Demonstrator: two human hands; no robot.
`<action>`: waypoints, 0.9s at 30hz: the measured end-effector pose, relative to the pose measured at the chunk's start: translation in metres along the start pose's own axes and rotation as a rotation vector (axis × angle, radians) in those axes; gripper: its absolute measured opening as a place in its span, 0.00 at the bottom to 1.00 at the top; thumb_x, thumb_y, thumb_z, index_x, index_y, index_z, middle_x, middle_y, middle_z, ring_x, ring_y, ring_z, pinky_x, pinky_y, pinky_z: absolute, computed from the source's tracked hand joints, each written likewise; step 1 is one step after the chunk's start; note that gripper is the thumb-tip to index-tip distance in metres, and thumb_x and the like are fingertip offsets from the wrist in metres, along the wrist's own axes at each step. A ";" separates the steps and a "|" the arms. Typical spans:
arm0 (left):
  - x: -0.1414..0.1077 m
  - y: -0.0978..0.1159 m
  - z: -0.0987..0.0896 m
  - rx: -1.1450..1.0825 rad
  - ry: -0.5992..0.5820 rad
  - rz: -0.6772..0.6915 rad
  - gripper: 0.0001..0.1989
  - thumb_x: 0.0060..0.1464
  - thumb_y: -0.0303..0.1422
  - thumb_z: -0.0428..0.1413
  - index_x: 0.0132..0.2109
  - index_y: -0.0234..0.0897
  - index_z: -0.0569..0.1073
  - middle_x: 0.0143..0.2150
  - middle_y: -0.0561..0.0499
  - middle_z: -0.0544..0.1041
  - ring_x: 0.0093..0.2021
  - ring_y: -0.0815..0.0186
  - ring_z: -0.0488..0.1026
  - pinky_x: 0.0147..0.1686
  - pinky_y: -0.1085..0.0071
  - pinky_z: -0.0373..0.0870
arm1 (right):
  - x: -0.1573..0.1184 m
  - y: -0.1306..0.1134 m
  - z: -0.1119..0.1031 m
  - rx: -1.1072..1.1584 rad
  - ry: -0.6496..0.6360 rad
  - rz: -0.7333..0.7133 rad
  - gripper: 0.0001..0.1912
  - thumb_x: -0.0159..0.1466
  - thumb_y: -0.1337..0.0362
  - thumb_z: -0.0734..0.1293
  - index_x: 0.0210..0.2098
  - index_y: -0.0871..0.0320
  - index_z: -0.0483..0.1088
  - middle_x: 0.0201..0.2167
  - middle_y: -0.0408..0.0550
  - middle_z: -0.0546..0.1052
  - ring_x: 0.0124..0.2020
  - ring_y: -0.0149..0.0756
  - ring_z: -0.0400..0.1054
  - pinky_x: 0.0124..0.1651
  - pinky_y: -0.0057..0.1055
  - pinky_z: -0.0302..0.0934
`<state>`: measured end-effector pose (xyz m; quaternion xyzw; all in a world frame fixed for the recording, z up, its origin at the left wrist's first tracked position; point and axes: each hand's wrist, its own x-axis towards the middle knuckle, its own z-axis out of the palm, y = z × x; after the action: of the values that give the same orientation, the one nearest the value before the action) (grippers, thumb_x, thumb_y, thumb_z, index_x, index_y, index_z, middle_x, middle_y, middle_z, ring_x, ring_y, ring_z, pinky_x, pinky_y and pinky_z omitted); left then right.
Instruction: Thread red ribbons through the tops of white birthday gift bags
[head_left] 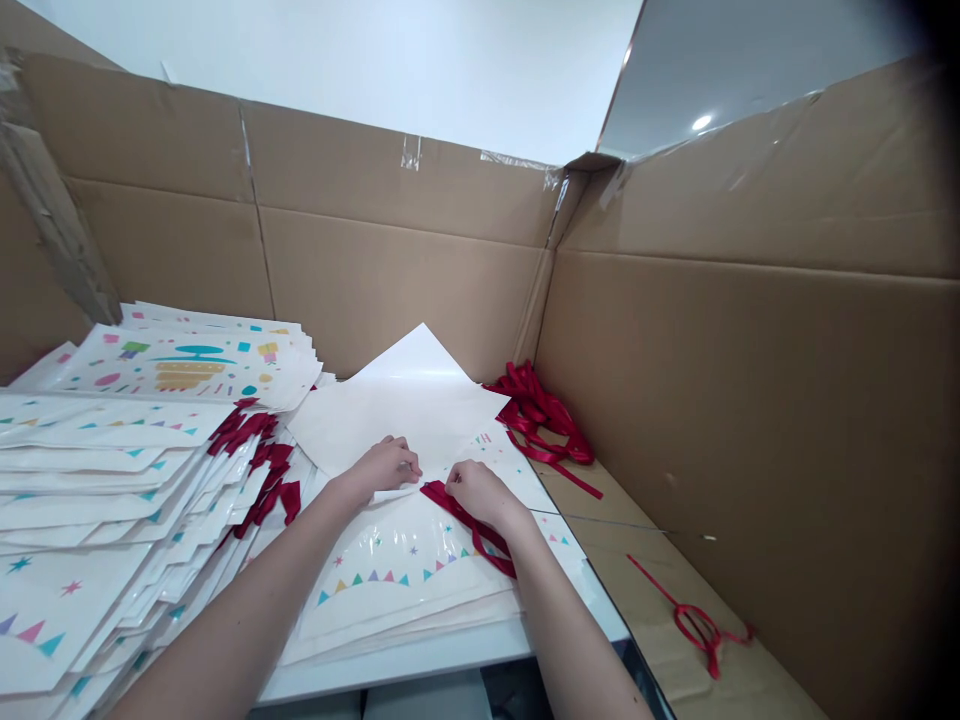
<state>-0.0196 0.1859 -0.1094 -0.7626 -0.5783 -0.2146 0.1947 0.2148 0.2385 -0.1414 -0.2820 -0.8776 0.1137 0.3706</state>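
My left hand (pixel 386 465) pinches the near edge of a large white paper sheet (pixel 397 410), which lies folded to a point at the far side. My right hand (pixel 476 493) grips a dark red satin ribbon (pixel 466 522), whose length runs from under my fingers down towards my right forearm. Beneath both hands lies a cream paper bag (pixel 397 585) printed with coloured triangles and stars, its surface glossy. The hands hide the middle of the white sheet's near edge.
Stacks of printed paper bags (pixel 97 480) with red ribbons tucked in fill the left. A red ribbon bundle (pixel 538 415) lies at the far right of the sheet. Cardboard walls (pixel 712 350) surround the white table (pixel 442 662), and a loose ribbon (pixel 697 625) lies on cardboard to the right.
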 end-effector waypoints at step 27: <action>0.002 -0.004 0.007 0.161 0.017 0.104 0.13 0.64 0.32 0.49 0.40 0.42 0.79 0.45 0.47 0.78 0.45 0.59 0.71 0.46 0.65 0.66 | -0.010 -0.013 0.002 -0.057 0.092 -0.009 0.09 0.64 0.69 0.62 0.31 0.57 0.73 0.35 0.53 0.79 0.34 0.39 0.68 0.33 0.30 0.50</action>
<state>-0.0221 0.1921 -0.1141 -0.7717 -0.5516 -0.1633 0.2710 0.2134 0.2219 -0.1430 -0.2934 -0.8637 0.0738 0.4031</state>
